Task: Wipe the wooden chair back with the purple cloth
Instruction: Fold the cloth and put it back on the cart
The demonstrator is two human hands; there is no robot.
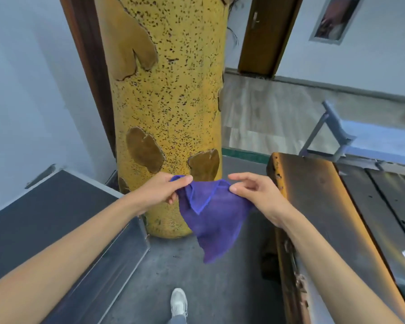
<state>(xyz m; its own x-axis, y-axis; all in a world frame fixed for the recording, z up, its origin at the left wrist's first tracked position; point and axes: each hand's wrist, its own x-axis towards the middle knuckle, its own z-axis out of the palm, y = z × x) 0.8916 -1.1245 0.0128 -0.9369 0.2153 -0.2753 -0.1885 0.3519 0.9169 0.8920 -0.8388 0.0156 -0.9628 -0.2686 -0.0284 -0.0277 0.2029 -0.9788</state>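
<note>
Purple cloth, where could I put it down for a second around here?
Both hands hold the purple cloth. The wooden top to the right shows bare surface near its corner. The dark flat top to the left is bare too. The floor strip between is narrow, with your shoe there.

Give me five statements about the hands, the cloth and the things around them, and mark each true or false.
1. Both hands hold the purple cloth. True: the left hand and right hand each pinch an upper corner.
2. The cloth is pressed flat on the wooden chair back. False: it hangs in the air, left of the wood.
3. A yellow speckled pillar stands behind the cloth. True.
4. The cloth is rolled into a tight ball. False: it hangs loose, one corner folded over.
5. A white shoe shows on the floor below. True.
</note>
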